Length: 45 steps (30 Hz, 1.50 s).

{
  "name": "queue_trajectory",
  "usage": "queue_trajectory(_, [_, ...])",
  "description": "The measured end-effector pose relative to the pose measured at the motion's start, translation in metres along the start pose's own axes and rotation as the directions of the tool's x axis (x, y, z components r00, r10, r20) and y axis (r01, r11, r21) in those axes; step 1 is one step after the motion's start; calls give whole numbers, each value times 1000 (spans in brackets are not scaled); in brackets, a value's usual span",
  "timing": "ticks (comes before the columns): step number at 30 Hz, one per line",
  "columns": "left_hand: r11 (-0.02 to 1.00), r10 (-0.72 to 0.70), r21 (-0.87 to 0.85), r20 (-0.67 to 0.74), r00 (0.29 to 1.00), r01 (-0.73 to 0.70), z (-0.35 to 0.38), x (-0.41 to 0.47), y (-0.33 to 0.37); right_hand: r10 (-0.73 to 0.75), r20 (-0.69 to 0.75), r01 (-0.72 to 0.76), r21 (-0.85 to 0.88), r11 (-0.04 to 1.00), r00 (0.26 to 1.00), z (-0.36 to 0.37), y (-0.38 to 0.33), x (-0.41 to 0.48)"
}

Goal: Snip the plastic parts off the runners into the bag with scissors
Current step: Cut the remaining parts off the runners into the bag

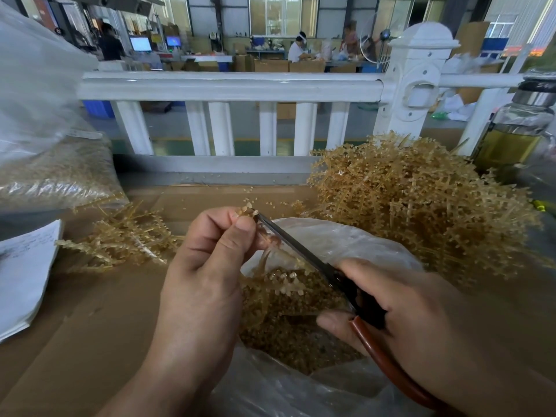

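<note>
left hand (207,266): thumb and fingers pinch thin amber runner (266,237), knobby parts at its tip
right hand (406,311): curled round brown-handled steel scissors (301,251), blade tip at runner's top
bag (346,242): crinkled clear plastic, open beneath both hands, holding beady parts (285,326)
pile (421,206): tangled branchy runners, right of bag
tabletop (105,311): brown cardboard

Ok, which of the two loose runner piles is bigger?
The right pile, beside the glass bottle: it mounds high and wide, while the left pile by the papers is a thin, flat scatter.
</note>
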State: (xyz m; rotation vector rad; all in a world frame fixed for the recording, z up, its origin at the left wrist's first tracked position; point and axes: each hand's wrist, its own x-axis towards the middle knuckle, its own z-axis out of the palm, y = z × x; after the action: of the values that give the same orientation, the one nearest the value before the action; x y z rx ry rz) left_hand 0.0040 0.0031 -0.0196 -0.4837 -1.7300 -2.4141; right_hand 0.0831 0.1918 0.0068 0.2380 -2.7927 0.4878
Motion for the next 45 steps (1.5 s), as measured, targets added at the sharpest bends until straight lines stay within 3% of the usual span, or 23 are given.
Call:
queue_trajectory(13, [999,28,48,-62,998,-25,-3,3,-3,4,6,-4,33,999,1000,-1,-3,-1])
queue_trajectory(23, [991,77,108,-41,996,-72,-2,2,-4,-16,11,16,36,999,1000,1,-2,0])
queue_trajectory(33, [986,98,142,-28,995,-93,-1,0,-3,-43,-82,44,12,999,996,3,-2,-1])
queue_trajectory(45, [985,90,146,-18,996,-86,-1,0,-4,-49,-64,51,20,999,997,2,3,-1])
